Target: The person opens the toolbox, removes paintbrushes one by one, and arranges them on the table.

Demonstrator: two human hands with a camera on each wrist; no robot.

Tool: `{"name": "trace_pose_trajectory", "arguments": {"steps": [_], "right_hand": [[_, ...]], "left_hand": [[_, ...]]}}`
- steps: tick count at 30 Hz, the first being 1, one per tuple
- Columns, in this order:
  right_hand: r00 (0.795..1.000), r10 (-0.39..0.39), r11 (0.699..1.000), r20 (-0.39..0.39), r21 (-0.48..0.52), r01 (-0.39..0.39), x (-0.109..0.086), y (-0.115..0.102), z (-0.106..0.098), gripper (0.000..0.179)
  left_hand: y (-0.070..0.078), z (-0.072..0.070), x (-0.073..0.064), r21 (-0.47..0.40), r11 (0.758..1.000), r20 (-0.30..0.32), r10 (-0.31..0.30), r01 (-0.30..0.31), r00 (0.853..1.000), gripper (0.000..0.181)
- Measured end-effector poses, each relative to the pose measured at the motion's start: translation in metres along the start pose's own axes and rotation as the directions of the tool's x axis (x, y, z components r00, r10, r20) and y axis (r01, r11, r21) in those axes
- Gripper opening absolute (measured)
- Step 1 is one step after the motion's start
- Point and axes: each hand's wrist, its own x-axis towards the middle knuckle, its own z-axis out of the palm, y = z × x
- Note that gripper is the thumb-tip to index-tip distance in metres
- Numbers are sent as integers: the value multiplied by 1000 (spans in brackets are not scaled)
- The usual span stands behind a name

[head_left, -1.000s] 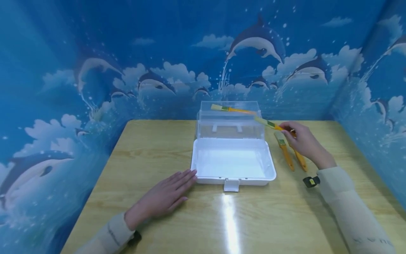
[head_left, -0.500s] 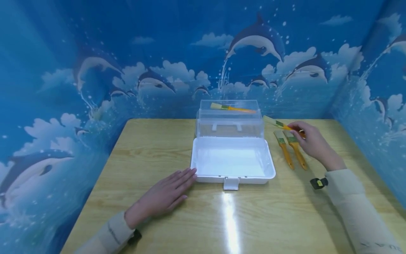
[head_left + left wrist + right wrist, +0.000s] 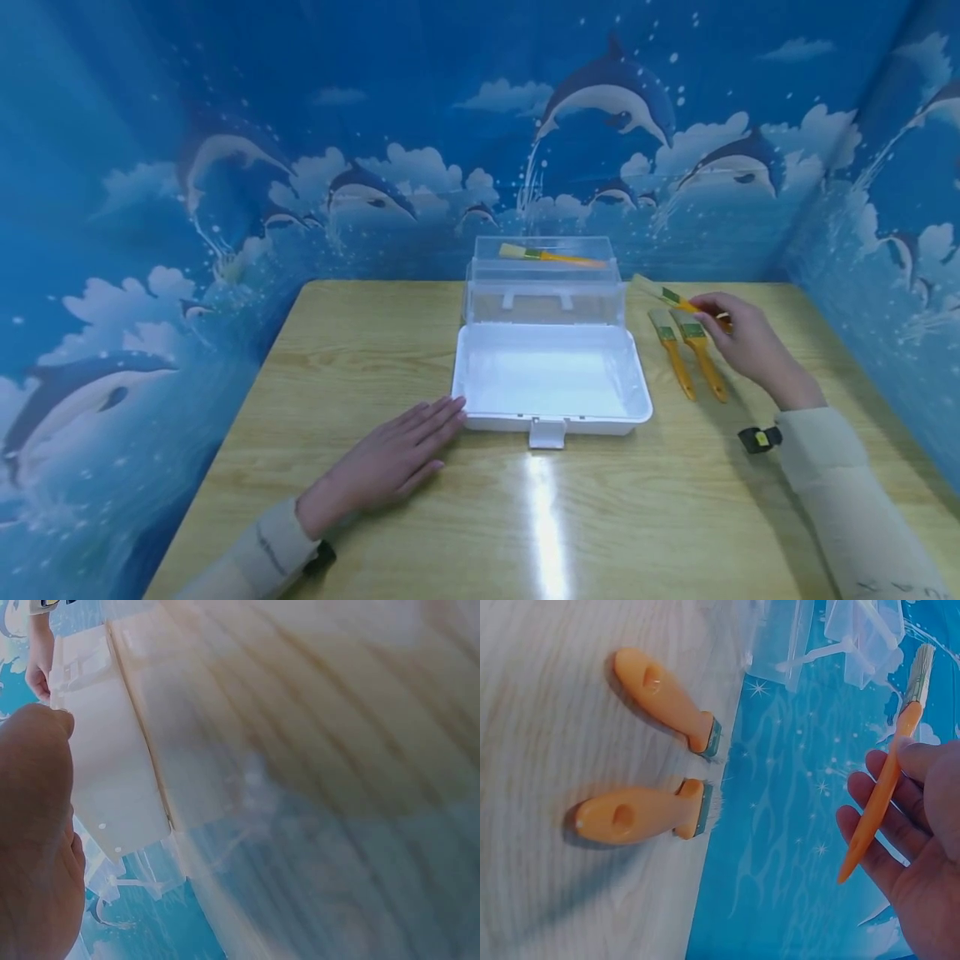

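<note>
A white plastic box (image 3: 551,423) stands on the table with its clear lid (image 3: 543,304) tipped back. My left hand (image 3: 390,458) lies with straight fingers, the fingertips at the box's front left corner. In my right hand (image 3: 753,337) a paintbrush (image 3: 885,776) with an orange handle is pinched between thumb and fingers, bristles pointing left in the head view. Below that hand, two more paintbrushes, a narrower one (image 3: 677,367) and a wider one (image 3: 707,367), lie side by side right of the box. Another paintbrush (image 3: 555,257) rests in the upturned lid.
A latch (image 3: 547,434) hangs from the box's front. The wooden table (image 3: 360,350) ends at a blue dolphin-print backdrop (image 3: 420,100) behind and at both sides.
My right hand has moved to the right, away from the lid, carrying its paintbrush over the two lying ones. My left hand has stayed at the box corner.
</note>
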Motion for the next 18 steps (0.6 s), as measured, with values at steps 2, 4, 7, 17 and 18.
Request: {"name": "trace_pose_trajectory", "arguments": {"steps": [2,4,7,17,18], "right_hand": [[1000,5,1000,-6,7,-5,-2,2,-1,28],[1000,6,1000,-11,7,-6,-4,4,-2,29],[1000,10,1000,-20,11,-10,-7,7,-1,28],[999,24,1000,-46,3,-24,-13,14,1,26],[999,25,1000,-46,8,-25,-14,14,1,26]], "left_hand": [[0,0,1,-4,1000,-2,2,-2,1000,68],[0,-1,1,-7,1000,-2,2,-3,1000,69],[0,-1,1,-16,1000,0,-2,2,1000,69],[1,-1,1,-21,1000,8,-8,8,1000,69],[1,-2,1,-20,1000,13,-9,10,1000,69]]}}
